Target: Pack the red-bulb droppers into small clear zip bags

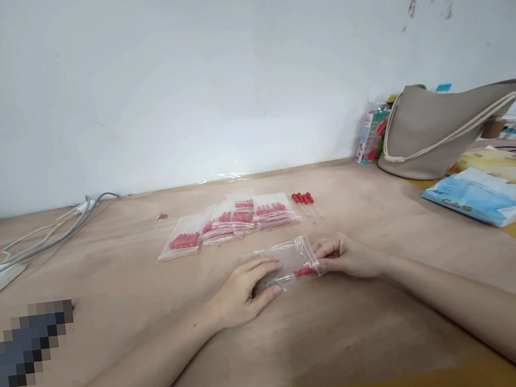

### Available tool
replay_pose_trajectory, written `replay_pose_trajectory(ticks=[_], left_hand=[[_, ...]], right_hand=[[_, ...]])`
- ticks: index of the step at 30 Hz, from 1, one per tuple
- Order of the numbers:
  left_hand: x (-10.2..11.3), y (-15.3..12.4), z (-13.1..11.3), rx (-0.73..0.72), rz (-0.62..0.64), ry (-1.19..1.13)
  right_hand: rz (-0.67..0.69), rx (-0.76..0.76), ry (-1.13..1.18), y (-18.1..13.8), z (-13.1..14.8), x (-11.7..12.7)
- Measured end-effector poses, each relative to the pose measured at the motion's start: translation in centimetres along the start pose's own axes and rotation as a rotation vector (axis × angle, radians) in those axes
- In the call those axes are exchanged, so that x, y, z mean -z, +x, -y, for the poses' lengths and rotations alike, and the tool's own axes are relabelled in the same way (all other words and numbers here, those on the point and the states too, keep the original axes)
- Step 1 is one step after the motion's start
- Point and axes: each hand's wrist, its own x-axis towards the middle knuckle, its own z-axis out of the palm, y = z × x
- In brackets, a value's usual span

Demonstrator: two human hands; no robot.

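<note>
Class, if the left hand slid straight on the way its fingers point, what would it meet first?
Likely the clear bag, which the left hand touches now, then the right hand.

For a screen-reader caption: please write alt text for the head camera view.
A person's left hand rests on a small clear plastic bag on a wooden table, the right hand at its edge. Behind lie filled bags of red-handled pins, loose pins and a beige handbag.

glossy clear plastic bag (288, 258); matt wood table (348, 332) (smooth); matt bucket bag (437, 129).
</note>
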Motion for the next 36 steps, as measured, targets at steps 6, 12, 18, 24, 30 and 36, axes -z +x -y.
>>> replay_pose_trajectory(ticks=[6, 12, 18, 24, 30, 36], left_hand=[[0.3, -0.4, 0.8, -0.027, 0.05, 0.006], [0.1, -0.2, 1.0, -0.042, 0.09, 0.01], [0.4, 0.1, 0.8, -0.027, 0.157, 0.07], [0.4, -0.1, 0.8, -0.048, 0.154, 0.085], [0.2, -0.1, 0.8, -0.04, 0.147, 0.074], [0.2, 0.0, 0.9, -0.046, 0.117, 0.055]], right_hand=[[-0.007, -0.009, 0.011, -0.6, 0.8, 0.6], [-0.56, -0.231, -0.121, 1.3, -2.1, 3.4], [-0.769, -0.466, -0.628, 6.0, -2.4, 8.4], [-0.64, -0.628, -0.684, 8.8, -1.3, 8.8], [-0.753, -0.372, -0.321, 5.4, -1.2, 7.8], [-0.886, -0.211, 0.301, 1.5, -1.2, 1.9]])
